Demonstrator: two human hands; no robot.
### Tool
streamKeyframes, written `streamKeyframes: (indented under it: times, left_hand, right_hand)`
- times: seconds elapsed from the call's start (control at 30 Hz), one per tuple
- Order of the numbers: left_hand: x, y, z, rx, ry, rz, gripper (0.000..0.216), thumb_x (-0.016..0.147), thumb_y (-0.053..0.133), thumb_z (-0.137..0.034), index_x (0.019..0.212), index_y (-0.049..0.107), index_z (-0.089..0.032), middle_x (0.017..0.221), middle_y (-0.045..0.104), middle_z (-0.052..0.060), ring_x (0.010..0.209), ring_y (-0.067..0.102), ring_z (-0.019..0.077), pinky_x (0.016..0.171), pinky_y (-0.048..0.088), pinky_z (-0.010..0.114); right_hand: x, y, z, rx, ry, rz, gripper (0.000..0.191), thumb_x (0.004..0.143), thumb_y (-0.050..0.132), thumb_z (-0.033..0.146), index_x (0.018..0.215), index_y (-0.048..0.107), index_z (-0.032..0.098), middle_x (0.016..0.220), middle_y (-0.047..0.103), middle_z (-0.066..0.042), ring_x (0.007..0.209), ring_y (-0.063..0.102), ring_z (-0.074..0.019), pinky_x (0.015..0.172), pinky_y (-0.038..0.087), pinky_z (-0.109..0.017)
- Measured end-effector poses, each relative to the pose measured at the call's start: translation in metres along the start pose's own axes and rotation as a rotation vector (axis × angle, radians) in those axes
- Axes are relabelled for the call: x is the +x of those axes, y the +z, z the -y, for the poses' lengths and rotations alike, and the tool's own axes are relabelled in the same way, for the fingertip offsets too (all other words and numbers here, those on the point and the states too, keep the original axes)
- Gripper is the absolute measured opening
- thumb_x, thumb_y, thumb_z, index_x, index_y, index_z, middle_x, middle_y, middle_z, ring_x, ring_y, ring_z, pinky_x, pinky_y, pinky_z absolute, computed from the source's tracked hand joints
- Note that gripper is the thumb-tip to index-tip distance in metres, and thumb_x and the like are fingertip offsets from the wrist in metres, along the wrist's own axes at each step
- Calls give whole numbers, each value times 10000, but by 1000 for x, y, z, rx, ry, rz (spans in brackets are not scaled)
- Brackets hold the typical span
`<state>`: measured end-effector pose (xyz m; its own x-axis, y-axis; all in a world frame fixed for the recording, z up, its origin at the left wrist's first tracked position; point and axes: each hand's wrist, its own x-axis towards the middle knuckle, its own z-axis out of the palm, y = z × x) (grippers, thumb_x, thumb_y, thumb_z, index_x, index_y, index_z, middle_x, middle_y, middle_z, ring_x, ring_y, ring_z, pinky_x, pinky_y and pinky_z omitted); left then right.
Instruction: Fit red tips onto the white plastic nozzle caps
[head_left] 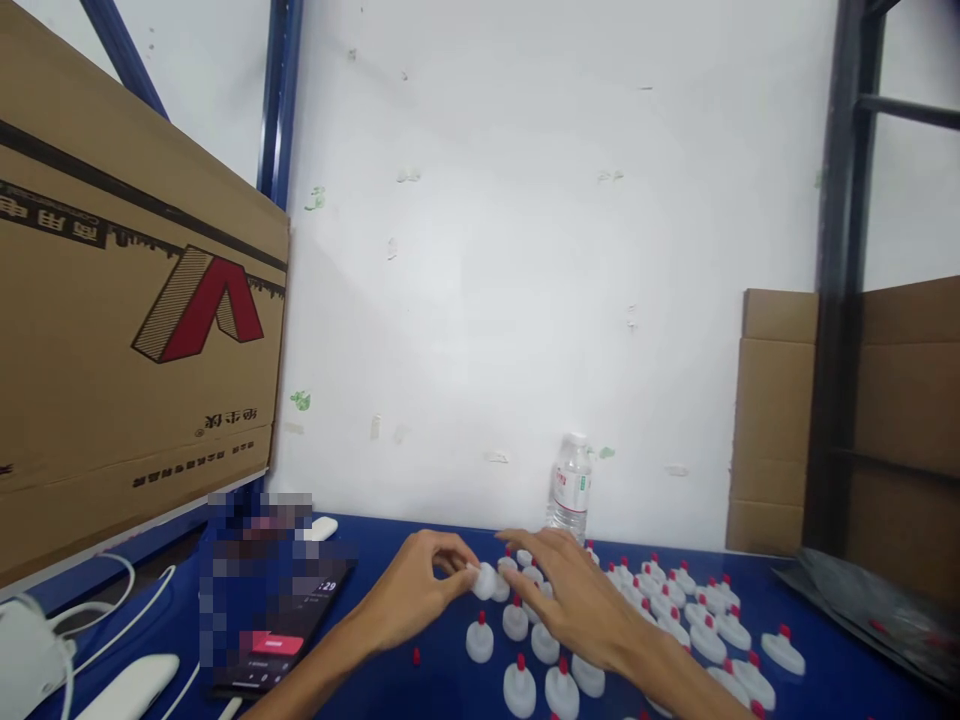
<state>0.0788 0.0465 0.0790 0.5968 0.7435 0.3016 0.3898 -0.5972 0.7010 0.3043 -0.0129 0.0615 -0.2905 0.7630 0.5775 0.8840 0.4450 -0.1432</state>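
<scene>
My left hand (429, 572) pinches a small white plastic bottle (484, 582) between thumb and fingertips, a little above the table. No red tip shows on this bottle. Just to its right, my right hand (562, 590) is held over the table with its fingers apart, the thumb side close to the same bottle; whether it touches cannot be made out. Below and between the hands stand several flattened white bottles with red tips, among them one white bottle (480, 638) nearest my left wrist. A loose red cap (416, 656) lies on the blue table to the left.
More red-tipped white bottles (705, 635) spread over the right side of the blue table (375, 680). A clear water bottle (571, 485) stands against the wall. At left are a phone (289, 625), white cables and a large cardboard box (142, 300). Dark plastic bagging (862, 610) lies right.
</scene>
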Motion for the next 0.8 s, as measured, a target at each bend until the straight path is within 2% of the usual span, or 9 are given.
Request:
streamKeyframes:
  times: [0.13, 0.27, 0.3, 0.37, 0.43, 0.5, 0.63, 0.73, 0.8]
  left_hand:
    - [-1, 3, -6, -17, -10, 86, 376, 895, 532, -498, 1041, 721, -207, 975, 757, 35, 837, 695, 182, 497, 447, 215]
    - [0, -14, -1, 205, -50, 55, 274, 849, 596, -401, 1037, 703, -233, 880, 720, 21, 872, 662, 212, 763, 483, 309]
    - [0, -20, 3, 285, -81, 44, 233, 840, 587, -371, 988, 694, -226, 871, 707, 37, 914, 652, 246, 821, 468, 359]
    - [-2, -30, 12, 406, -179, 103, 212, 784, 620, -409, 711, 630, -211, 764, 675, 65, 813, 655, 291, 759, 463, 406]
    - [-7, -34, 20, 478, -263, 203, 441, 795, 580, -510, 485, 439, -230, 545, 557, 48, 643, 639, 292, 681, 471, 421]
    - [-12, -30, 22, 521, -299, 279, 521, 768, 585, -532, 418, 322, -250, 445, 464, 28, 593, 635, 300, 662, 483, 432]
    - [-19, -16, 14, 547, -260, 318, 399, 653, 613, -322, 390, 322, -247, 476, 532, 52, 655, 659, 323, 714, 479, 464]
    - [-17, -13, 11, 472, -233, 344, 302, 584, 570, -227, 361, 367, -236, 444, 535, 34, 537, 603, 257, 609, 447, 391]
    - [-13, -12, 13, 379, -197, 325, 223, 599, 549, -219, 386, 484, -226, 449, 557, 14, 497, 566, 203, 554, 411, 328]
  right_hand:
    - [-9, 8, 14, 73, -45, -50, 322, 954, 670, 381, 1262, 635, 295, 1149, 748, -28, 1101, 685, -258, 1078, 441, -489]
    - [-14, 10, 16, -32, -108, -125, 301, 962, 640, 232, 1262, 623, 255, 1093, 757, -41, 983, 714, -249, 1089, 402, -563]
    - [-15, 8, 14, -57, -111, -146, 320, 959, 638, 220, 1277, 615, 248, 1093, 756, -48, 976, 715, -249, 1079, 408, -566]
    - [-17, 5, 10, -82, -109, -177, 345, 956, 640, 215, 1298, 605, 245, 1108, 753, -54, 984, 713, -246, 1072, 416, -560]
    - [-19, 2, 7, -84, -109, -194, 345, 958, 642, 224, 1301, 605, 247, 1117, 753, -50, 994, 711, -242, 1078, 413, -555]
    - [-21, 1, 7, -78, -109, -197, 332, 965, 633, 229, 1296, 608, 244, 1109, 754, -49, 990, 712, -240, 1087, 403, -562]
    - [-22, 3, 10, -64, -105, -175, 312, 974, 603, 220, 1285, 611, 240, 1059, 758, -47, 942, 718, -239, 1095, 392, -588]
    - [-22, 6, 13, -95, -117, -195, 332, 959, 599, 188, 1288, 608, 234, 1045, 754, -49, 944, 714, -248, 1099, 387, -606]
    - [-23, 9, 14, -122, -130, -213, 352, 945, 604, 175, 1291, 606, 240, 1053, 746, -54, 960, 707, -254, 1094, 396, -611]
